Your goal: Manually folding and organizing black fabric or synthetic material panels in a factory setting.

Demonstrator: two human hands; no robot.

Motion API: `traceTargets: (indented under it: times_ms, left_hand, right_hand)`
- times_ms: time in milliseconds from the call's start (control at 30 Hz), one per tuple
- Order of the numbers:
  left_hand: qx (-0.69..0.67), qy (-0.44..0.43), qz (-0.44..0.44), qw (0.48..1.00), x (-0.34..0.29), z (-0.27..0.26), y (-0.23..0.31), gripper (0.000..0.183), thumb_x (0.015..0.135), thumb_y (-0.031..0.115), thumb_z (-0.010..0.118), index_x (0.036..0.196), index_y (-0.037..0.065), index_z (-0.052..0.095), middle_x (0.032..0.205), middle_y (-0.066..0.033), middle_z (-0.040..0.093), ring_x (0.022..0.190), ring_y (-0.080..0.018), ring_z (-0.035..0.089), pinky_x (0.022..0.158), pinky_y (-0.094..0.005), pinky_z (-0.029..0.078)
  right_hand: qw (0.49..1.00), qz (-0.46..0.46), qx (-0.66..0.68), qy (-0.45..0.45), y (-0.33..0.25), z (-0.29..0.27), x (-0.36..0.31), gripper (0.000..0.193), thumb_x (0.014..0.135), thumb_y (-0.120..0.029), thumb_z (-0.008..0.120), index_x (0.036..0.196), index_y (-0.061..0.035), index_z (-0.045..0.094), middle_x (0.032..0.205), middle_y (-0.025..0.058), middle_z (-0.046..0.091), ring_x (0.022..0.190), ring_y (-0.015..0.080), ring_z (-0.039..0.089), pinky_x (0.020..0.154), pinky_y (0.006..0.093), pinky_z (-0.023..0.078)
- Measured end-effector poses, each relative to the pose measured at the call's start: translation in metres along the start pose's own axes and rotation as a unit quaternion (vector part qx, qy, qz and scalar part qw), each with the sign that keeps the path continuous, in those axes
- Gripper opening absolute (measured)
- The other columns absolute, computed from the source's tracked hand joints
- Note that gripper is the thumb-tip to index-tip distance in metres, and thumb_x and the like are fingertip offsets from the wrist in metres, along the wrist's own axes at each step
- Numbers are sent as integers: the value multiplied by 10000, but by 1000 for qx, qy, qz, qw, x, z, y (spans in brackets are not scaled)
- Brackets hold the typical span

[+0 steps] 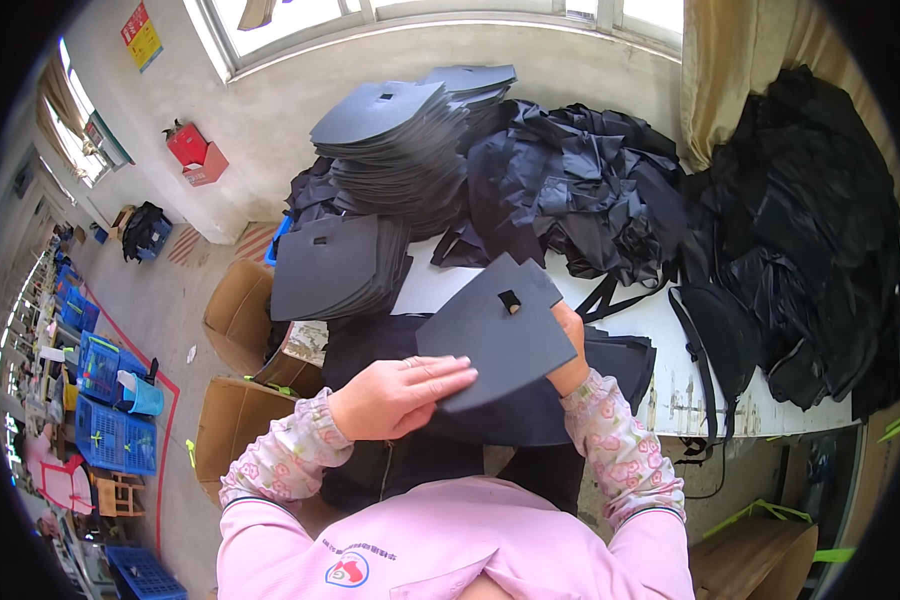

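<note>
A dark grey foam panel (pixel 495 345) with a small rectangular cut-out is raised and tilted in front of me. My right hand (pixel 570 350) grips its right edge, with most of the fingers hidden behind it. Across the panel's lower left corner lie the stretched fingers of my left hand (pixel 395 395), flat on its surface. Beneath the panel, black fabric pieces (pixel 370 350) are spread over the near side of the table and my lap. A stack of similar panels (pixel 325 265) sits just beyond my left hand, with a taller stack (pixel 380 115) behind it.
Crumpled black fabric (pixel 580 190) heaps up at the back of the white table (pixel 670 390). More black fabric (pixel 800 240) is piled at the right, beside a black pouch with straps (pixel 715 340). Cardboard boxes (pixel 240 420) stand at the left; blue crates (pixel 115 435) line the floor farther off.
</note>
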State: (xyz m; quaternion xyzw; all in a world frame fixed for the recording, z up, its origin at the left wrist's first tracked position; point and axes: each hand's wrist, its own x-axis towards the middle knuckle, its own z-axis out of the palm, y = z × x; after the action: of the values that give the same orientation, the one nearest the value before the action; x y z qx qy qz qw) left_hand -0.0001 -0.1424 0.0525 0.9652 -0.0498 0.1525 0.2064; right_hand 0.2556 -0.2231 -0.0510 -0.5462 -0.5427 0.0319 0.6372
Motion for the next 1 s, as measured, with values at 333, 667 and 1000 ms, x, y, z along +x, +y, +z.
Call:
traceTargets:
  times_ms: [333, 667, 1000]
  left_hand:
    - [-87, 172, -131, 972, 41, 42, -33, 274, 798, 89, 744, 1012, 34, 582, 972, -106, 604, 834, -261, 636, 742, -354, 522]
    - [107, 131, -68, 983, 68, 40, -33, 265, 664, 32, 683, 886, 29, 539, 896, -132, 599, 806, -340, 606, 722, -417, 494]
    - [59, 146, -47, 986, 72, 27, -35, 190, 742, 41, 702, 850, 60, 546, 784, -87, 587, 728, -294, 604, 684, -382, 483]
  right_hand:
    - [822, 294, 404, -274, -36, -20, 10, 275, 999, -151, 573, 1180, 49, 630, 1054, 70, 625, 978, 165, 637, 868, 273, 522]
    - [758, 417, 319, -387, -71, -55, 45, 589, 946, -309, 671, 1360, 57, 467, 1202, 117, 595, 1031, 168, 638, 884, 329, 545]
    - [787, 374, 229, -434, -52, -63, 48, 467, 913, -164, 674, 1327, -29, 506, 1119, 58, 593, 1029, 101, 572, 849, 279, 531]
